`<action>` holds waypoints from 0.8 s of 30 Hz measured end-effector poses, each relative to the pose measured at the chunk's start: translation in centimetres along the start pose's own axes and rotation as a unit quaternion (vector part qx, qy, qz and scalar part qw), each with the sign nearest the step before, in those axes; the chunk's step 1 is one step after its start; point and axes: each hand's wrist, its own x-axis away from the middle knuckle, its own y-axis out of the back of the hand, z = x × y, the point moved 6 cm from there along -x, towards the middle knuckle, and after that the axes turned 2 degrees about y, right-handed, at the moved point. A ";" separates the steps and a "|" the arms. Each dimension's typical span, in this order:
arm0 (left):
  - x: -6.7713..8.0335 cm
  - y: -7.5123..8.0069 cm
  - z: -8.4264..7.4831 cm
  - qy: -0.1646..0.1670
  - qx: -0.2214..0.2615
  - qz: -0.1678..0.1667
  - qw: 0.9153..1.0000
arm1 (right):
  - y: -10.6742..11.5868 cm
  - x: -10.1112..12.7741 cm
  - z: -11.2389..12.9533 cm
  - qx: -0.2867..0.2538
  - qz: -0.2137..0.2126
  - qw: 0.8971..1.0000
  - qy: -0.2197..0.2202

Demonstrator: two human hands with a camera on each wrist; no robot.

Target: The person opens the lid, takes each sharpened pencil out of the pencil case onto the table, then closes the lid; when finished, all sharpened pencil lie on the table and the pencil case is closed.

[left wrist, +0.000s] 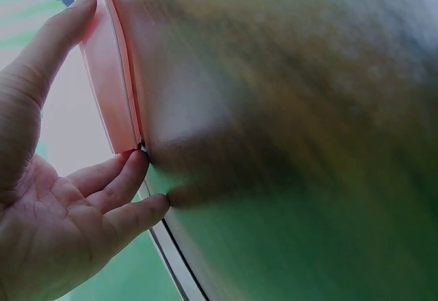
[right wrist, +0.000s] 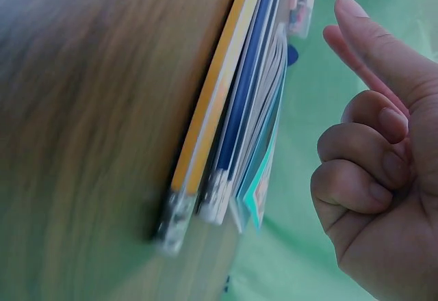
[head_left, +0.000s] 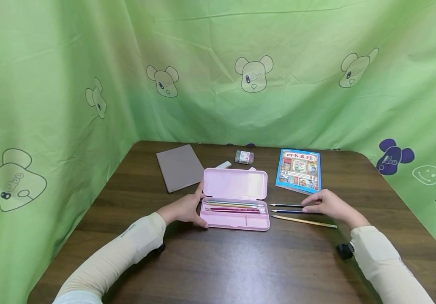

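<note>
A: Holding the open pink pencil case (head_left: 237, 207) steady, the left hand (head_left: 185, 210) rested at its left end, thumb near the hinge and fingers at the front corner; the left wrist view showed those fingers fairly straight, touching the edge rather than wrapped round it.

B: And the right hand (head_left: 328, 204)?

A: It lay on the table well to the right of the case, over the ends of 3 loose pencils. The right wrist view showed the index finger out straight and the other fingers curled in, gripping nothing I could see. It looked to be touching the top dark pencil (head_left: 286, 205), though I couldn't tell for certain.

B: Where were the other 2?

A: The blue pencil (head_left: 288, 211) was just below it, also reaching under that hand, and the yellow pencil (head_left: 303, 221) was nearest the person, slightly slanted.

B: How far along did it look?

A: Partly done, by my reckoning. Several pencils (head_left: 235, 206) already lay in the case's long compartment, between the 2 hands, while the 3 loose ones sat outside and the lid stood open.

B: Anything beyond the hands?

A: A brown notebook (head_left: 180, 166), a white eraser (head_left: 223, 165), a small clear box (head_left: 244, 156) and a picture book (head_left: 299, 169).
</note>
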 end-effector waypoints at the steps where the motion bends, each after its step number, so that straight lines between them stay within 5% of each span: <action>1: 0.0 0.0 0.0 -0.001 0.001 0.001 1.000 | -0.1 -0.2 0.1 0.002 0.000 1.000 0.003; 24: 0.2 0.2 -0.2 0.021 0.005 0.006 1.000 | -2.5 -3.7 3.2 0.003 0.022 0.999 0.042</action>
